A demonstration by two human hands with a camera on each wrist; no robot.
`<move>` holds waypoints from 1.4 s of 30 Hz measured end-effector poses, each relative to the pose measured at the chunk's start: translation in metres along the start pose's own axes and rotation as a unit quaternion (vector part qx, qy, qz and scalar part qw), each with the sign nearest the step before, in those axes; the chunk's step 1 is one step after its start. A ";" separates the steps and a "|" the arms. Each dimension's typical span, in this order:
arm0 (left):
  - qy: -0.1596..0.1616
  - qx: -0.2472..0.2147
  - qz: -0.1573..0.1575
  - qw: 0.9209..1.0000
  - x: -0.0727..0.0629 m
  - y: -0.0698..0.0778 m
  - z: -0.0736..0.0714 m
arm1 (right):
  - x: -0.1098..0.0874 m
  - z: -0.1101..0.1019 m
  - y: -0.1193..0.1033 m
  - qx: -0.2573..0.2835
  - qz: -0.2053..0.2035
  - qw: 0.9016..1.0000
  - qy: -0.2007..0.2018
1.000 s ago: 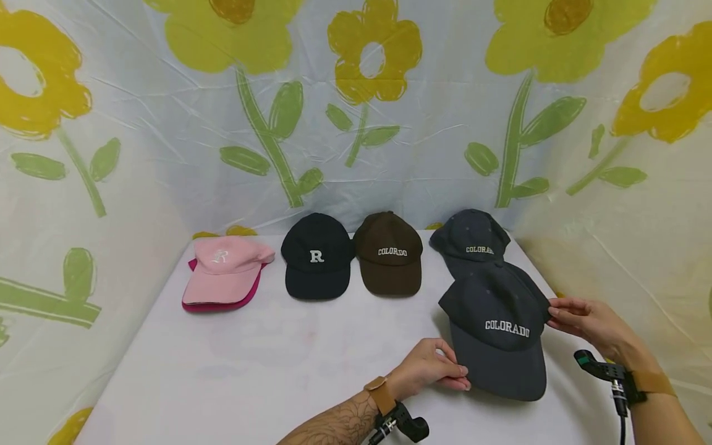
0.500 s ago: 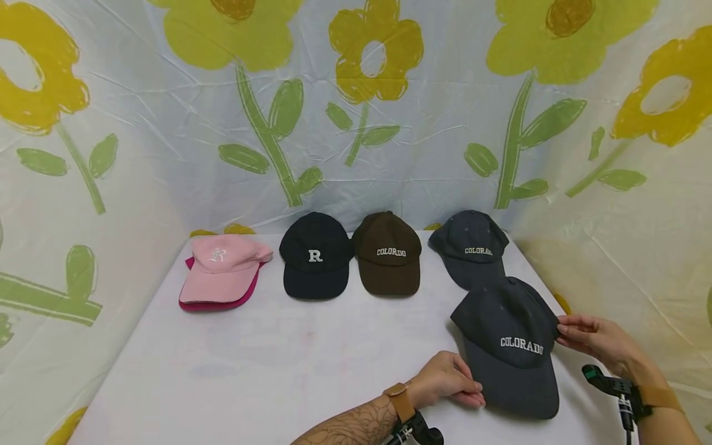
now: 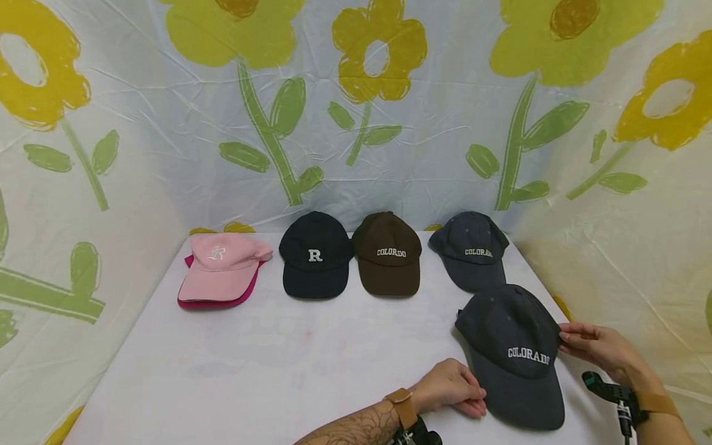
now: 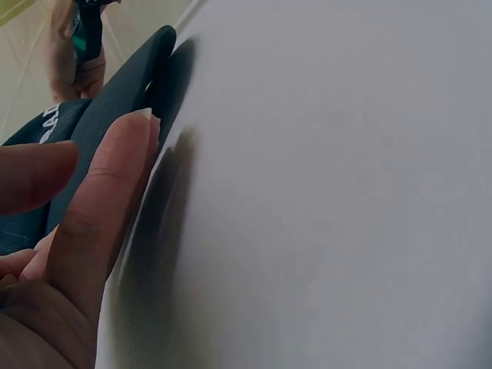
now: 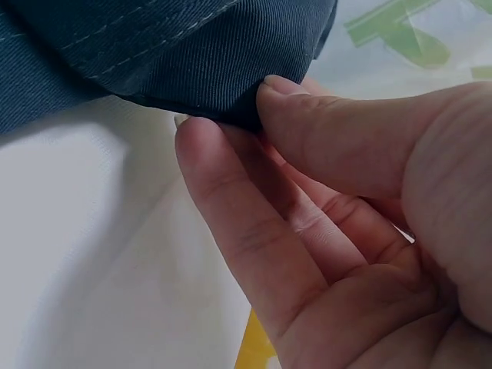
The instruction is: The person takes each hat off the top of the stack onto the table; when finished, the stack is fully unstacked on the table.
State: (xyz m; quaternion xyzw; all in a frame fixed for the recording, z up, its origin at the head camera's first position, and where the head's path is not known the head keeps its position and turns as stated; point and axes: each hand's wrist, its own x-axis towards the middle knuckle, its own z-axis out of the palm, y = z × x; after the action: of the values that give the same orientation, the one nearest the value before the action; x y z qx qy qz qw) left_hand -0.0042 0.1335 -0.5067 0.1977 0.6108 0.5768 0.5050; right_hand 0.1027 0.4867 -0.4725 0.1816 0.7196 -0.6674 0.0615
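Note:
A dark grey baseball cap lettered COLORADO lies low at the front right of the table, its brim facing the person. At its right side edge, the right hand pinches the cloth between thumb and fingers, as the right wrist view shows. The left hand is at the left edge of the brim. In the left wrist view its thumb and index finger are spread apart, fingertip right at the brim. The cap's underside is hidden.
Along the back of the white table are a pink cap over a magenta one, a black R cap, a brown cap and another grey cap behind the handled one. Flowered sheeting encloses the table.
The handled cap has moved toward the person and to the right, away from the grey cap behind it. Both hands have moved the same way, the left one lagging slightly at the end.

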 end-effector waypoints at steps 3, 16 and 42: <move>0.000 0.030 0.018 0.999 -0.002 0.003 -0.004 | 0.001 0.000 -0.002 -0.018 -0.002 1.000 0.017; -0.011 0.045 0.086 0.995 -0.009 0.017 -0.062 | 0.022 0.012 -0.041 -0.106 -0.059 0.986 0.115; 0.461 0.192 0.193 0.845 -0.127 0.039 -0.264 | 0.164 0.232 -0.135 -0.320 -0.238 0.915 0.061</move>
State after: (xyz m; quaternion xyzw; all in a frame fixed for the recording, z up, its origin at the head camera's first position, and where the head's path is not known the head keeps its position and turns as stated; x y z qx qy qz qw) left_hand -0.1884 -0.0944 -0.4684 0.1157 0.8214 0.5585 -0.0042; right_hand -0.1316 0.2828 -0.4235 0.0162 0.9191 -0.3836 -0.0884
